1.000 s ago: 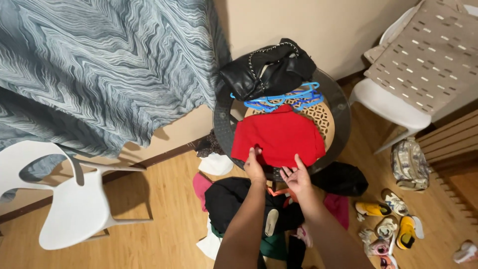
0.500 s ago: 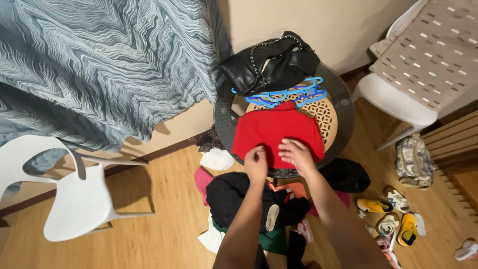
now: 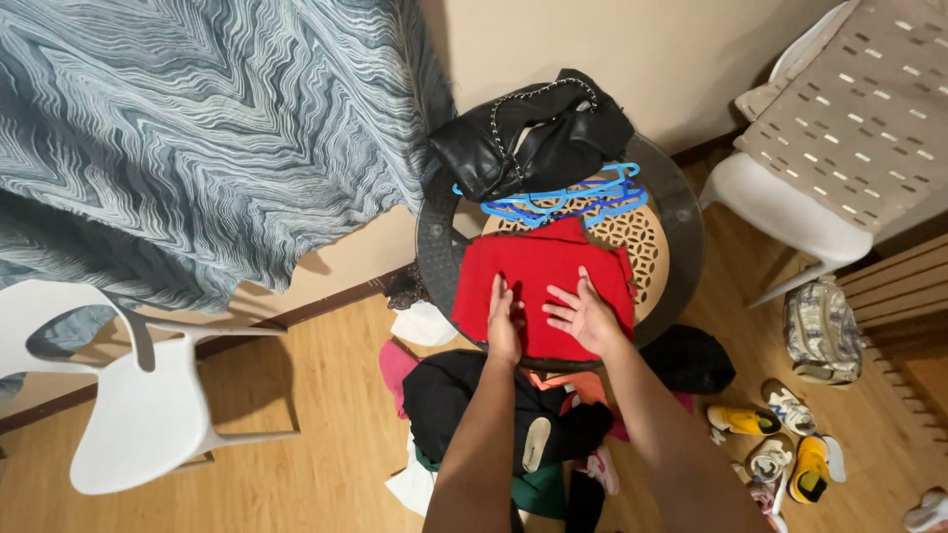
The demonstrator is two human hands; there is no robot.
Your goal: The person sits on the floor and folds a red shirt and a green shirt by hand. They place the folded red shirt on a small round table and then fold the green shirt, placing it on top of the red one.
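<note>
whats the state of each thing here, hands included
red garment: folded flat on the round table
left hand: open, pressing the garment
right hand: open, fingers spread on the garment
blue hangers: lying empty
black bag: slumped at the table's edge

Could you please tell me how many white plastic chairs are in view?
2: one white chair stands at the lower left beside the patterned bedspread; the other chair, at the upper right, has a beige cloth draped over it.
</note>
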